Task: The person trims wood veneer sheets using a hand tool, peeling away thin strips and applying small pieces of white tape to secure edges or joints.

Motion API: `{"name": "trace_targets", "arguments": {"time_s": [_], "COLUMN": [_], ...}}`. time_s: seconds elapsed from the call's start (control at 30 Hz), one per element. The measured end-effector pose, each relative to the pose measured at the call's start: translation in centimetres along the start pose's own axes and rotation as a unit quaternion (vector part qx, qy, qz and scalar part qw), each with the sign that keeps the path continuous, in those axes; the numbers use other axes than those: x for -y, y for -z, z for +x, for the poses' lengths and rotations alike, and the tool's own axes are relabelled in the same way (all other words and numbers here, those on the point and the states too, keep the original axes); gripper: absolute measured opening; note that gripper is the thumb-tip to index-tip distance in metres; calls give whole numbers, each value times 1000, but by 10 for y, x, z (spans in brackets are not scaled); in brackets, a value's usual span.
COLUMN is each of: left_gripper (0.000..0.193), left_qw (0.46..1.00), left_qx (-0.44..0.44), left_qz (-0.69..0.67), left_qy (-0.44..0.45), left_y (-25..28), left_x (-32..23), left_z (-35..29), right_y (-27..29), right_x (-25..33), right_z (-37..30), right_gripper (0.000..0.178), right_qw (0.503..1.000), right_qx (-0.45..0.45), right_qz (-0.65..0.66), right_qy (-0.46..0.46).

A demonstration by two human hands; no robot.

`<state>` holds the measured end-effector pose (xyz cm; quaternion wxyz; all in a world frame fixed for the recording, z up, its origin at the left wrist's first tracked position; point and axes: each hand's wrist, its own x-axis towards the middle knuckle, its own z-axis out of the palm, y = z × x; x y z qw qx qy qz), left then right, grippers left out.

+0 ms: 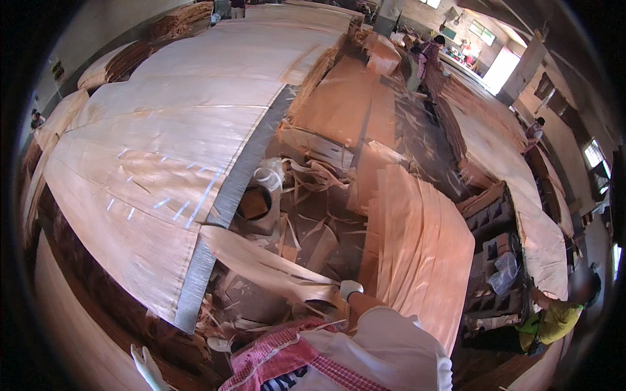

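My right hand, in a white glove, is closed at the end of a long wood veneer strip. The strip runs left and up from it to the dark edge of a broad stack of pale veneer sheets, with its far end at that edge. My left hand, also white-gloved, is low at the left with its fingers apart and nothing in it. Short pieces of light tape mark the top sheet. Right of my right hand stands a pile of orange-tinted veneer sheets.
Veneer scraps litter the floor ahead, near a round dark-mouthed container. At the right, a person in a yellow top stands by another veneer stack. Other people work farther back, and a pillar rises at the upper right.
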<state>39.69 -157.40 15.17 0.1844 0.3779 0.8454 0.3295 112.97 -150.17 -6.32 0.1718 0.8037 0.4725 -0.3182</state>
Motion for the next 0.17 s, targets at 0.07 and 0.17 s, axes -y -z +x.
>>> {"name": "trace_targets", "arguments": {"time_s": [0.07,0.17], "left_gripper": [52,52], "left_qw": [1000,1000], "left_qx": [15,10], "left_qz": [0,-25], "left_qy": [-12,-14], "left_y": [2,28], "left_x": [19,58], "left_z": [24,54], "right_y": [-1,-7], "right_x": [25,81], "right_z": [-5,-13], "right_gripper": [27,27], "right_qw": [999,998], "right_qx": [-44,-43], "right_qz": [10,4], "right_qy": [-17,-54]}}
